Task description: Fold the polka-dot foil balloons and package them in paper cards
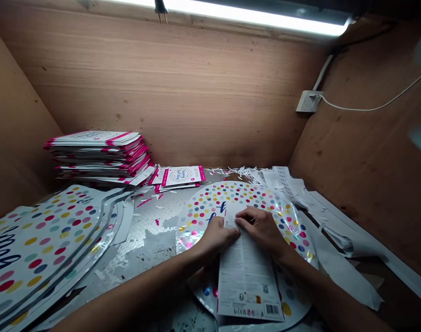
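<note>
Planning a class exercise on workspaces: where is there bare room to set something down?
The worn tabletop between the left dotted pile and the round dotted sheet; scraps litter its far end. Crowded: the back, with stacked cards and shreds; the right, with paper strips.

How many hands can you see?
2: the left hand at the upper left of the long printed card, the right hand at its upper right. No others show.
</note>
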Demonstrator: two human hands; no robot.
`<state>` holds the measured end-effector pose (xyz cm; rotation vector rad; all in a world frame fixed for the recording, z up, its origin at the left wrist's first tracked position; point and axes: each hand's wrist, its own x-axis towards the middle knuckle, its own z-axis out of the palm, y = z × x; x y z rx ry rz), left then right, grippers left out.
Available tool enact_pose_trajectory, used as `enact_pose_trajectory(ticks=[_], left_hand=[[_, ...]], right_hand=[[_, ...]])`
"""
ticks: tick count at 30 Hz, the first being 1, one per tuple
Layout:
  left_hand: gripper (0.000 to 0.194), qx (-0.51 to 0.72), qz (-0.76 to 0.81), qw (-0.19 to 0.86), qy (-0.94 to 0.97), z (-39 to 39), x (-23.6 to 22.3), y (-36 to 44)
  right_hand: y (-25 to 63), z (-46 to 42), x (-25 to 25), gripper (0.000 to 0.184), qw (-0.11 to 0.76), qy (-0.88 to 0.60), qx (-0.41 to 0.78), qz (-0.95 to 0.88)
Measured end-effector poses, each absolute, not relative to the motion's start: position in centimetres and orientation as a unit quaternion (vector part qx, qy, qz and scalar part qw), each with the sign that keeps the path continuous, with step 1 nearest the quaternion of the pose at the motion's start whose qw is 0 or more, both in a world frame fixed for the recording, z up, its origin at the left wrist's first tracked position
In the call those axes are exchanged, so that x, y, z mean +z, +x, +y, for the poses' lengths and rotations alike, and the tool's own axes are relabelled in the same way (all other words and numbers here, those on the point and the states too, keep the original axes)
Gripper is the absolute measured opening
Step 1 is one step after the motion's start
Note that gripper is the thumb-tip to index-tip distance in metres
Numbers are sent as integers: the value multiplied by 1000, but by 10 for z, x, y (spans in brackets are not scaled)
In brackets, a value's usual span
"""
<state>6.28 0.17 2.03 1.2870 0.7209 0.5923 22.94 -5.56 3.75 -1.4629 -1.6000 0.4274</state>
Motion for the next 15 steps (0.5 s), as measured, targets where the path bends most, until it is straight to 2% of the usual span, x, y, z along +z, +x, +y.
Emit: enact_pose_trajectory(ticks=[6,15], left_hand=[[13,247,352,675,600,-6,17,63],[20,257,356,661,609,-7,12,63]], right_hand=[[228,-57,35,10,426,-615,228,-623],[226,-58,24,17,424,-622,202,-626]])
